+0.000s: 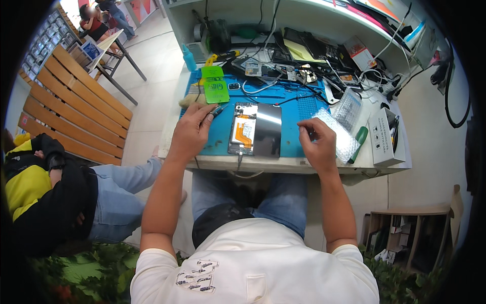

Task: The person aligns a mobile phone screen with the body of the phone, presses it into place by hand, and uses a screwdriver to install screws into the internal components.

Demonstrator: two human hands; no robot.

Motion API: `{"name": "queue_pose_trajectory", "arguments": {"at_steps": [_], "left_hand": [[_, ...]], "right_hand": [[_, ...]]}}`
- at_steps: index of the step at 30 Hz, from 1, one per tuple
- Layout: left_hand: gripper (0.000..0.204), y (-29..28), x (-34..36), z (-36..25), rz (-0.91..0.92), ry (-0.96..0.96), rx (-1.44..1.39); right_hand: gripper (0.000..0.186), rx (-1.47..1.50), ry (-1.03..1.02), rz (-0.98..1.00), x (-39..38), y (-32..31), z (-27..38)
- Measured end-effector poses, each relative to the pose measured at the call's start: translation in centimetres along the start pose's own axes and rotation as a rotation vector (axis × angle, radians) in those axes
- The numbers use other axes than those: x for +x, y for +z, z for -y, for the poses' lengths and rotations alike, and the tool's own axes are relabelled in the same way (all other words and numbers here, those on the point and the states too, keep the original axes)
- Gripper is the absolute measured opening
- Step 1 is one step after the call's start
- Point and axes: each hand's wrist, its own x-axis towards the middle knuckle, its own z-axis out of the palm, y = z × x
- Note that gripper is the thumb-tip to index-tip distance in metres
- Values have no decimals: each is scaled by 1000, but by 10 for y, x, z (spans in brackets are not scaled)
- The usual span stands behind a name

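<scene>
On the blue work mat (289, 150) lies an opened phone (243, 136), its battery and orange flex cable exposed. The dark screen panel (268, 133) rests along its right side. A cable (240, 158) is plugged into the phone's lower edge. My left hand (194, 126), left of the phone, is closed on a small, dark, pointed tool (217, 111); its exact kind is unclear. To the right of the panel my right hand (320, 143) hovers with fingers curled in a pinch. Whatever those fingertips may hold is too small to see.
A green card (216, 92) and a light blue bottle (189, 58) stand beyond my left hand. Bubble wrap (335, 133), a green-handled tool (360, 142) and a white box (387, 138) lie to the right. Tangled cables and phone parts crowd the back. A seated person (66, 187) is at left.
</scene>
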Motion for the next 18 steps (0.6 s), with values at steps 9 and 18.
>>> {"name": "queue_pose_trajectory", "arguments": {"at_steps": [9, 18], "left_hand": [[23, 41, -4, 12, -125, -2, 64], [29, 9, 5, -7, 55, -239, -30]], "right_hand": [[13, 182, 241, -59, -7, 20, -38], [16, 89, 135, -15, -7, 16, -29]]}}
